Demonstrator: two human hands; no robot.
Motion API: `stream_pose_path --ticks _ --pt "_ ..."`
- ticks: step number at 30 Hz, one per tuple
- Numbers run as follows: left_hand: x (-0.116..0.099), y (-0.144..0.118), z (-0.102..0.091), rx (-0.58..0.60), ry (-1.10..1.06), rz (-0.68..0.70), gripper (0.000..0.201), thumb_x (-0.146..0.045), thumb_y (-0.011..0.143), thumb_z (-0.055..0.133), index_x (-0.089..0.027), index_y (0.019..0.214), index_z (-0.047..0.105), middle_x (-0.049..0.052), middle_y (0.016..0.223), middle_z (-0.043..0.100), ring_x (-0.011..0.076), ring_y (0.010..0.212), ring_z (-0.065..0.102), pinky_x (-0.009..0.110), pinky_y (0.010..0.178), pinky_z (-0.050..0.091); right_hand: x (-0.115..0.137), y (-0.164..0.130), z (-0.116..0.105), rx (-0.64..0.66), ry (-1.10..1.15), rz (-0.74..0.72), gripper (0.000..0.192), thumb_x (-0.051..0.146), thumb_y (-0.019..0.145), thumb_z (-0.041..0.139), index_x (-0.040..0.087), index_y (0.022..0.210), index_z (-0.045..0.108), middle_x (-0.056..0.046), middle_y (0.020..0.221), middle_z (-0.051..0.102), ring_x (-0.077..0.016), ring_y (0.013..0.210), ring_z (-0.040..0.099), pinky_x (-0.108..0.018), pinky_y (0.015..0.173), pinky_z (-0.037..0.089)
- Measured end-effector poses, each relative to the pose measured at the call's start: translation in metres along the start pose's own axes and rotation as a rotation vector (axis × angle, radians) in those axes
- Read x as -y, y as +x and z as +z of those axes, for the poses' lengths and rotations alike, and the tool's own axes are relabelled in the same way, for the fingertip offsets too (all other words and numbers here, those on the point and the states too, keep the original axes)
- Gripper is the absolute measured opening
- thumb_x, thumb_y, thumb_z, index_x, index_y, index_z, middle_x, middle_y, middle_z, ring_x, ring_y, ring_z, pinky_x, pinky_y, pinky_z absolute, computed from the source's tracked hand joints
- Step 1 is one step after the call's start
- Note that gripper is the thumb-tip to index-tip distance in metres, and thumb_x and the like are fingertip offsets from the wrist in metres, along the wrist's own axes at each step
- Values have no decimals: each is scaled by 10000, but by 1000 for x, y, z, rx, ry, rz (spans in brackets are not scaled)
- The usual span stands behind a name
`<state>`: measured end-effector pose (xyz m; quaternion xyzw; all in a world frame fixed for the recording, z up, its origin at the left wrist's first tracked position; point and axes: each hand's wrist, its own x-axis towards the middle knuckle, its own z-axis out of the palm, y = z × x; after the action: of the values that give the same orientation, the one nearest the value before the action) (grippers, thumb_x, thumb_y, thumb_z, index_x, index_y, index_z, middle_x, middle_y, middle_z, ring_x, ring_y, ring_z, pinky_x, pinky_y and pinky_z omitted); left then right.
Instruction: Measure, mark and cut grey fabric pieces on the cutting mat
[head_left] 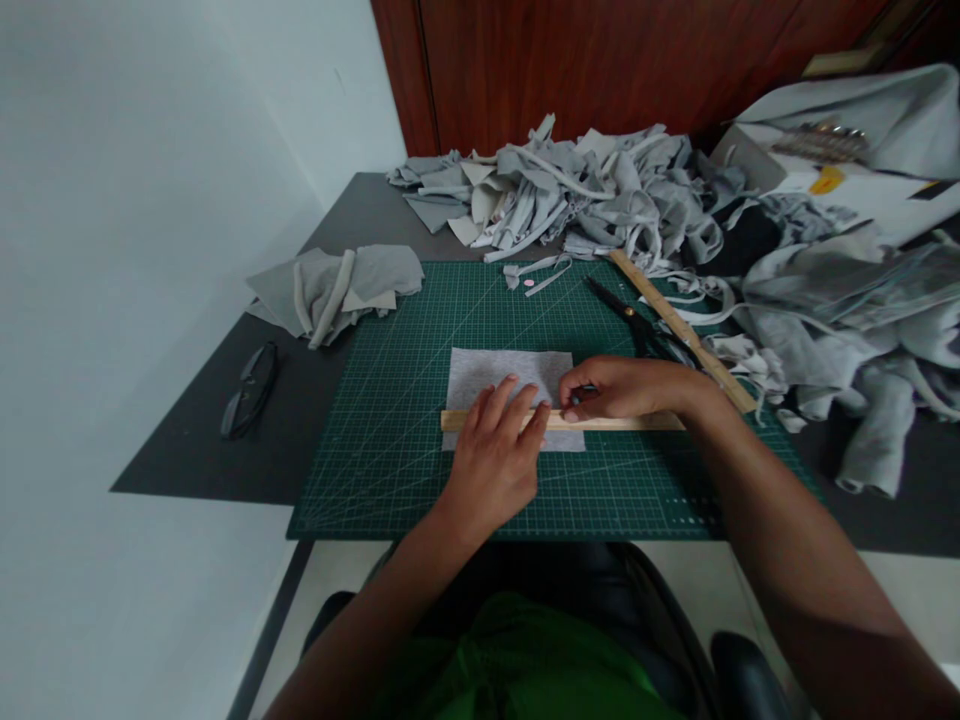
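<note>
A light grey piece of fabric (510, 365) lies flat on the green cutting mat (390, 400). Across its lower part runs a wooden ruler (622, 422), reaching past the fabric's right side. My left hand (495, 455) presses down on the ruler and fabric with its fingers spread. Near the fabric's right edge, my right hand (619, 388) is at the ruler with thumb and fingers curled together. What is between those fingertips, if anything, is too small to make out.
Black scissors (634, 318) and a second wooden strip (675, 325) lie beyond my right hand. Grey fabric scraps (585, 190) are heaped at the back, near a white box (795, 175). Folded grey cloth (337, 285) and eyeglasses (250, 390) are on the left.
</note>
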<state>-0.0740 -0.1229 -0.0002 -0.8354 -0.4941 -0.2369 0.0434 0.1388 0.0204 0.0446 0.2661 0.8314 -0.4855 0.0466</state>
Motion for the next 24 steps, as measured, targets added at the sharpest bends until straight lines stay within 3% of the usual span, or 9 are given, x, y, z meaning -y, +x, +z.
stream_pose_path --ticks 5,10,17,24 --pt "-1 2 -2 36 -16 -30 379 -193 997 613 -153 1372 656 139 1396 674 357 1428 519 578 1170 464 1 1 1 26 -23 0 246 438 895 663 208 817 705 -2 764 673 -184 731 589 -296 673 441" --pt "-1 4 -2 75 -60 -50 258 -202 996 614 -163 1231 714 105 1257 726 335 1318 582 540 1107 506 -2 1 0 15 -56 14 215 419 889 680 209 871 723 -14 817 695 -190 763 602 -292 681 454" --pt "-1 5 -2 105 -59 -55 161 -194 982 616 -170 1109 712 87 1158 730 311 1176 625 518 1003 535 -7 2 -2 -27 -39 8 172 369 893 635 206 861 679 -19 817 660 -194 770 586 -310 704 453" --pt "-1 2 -1 131 -57 -40 108 -191 989 623 -171 1056 706 66 1153 713 283 1189 611 475 1001 524 -9 5 6 -65 -37 53 238 443 854 693 223 778 644 16 714 536 -183 683 499 -311 628 394"
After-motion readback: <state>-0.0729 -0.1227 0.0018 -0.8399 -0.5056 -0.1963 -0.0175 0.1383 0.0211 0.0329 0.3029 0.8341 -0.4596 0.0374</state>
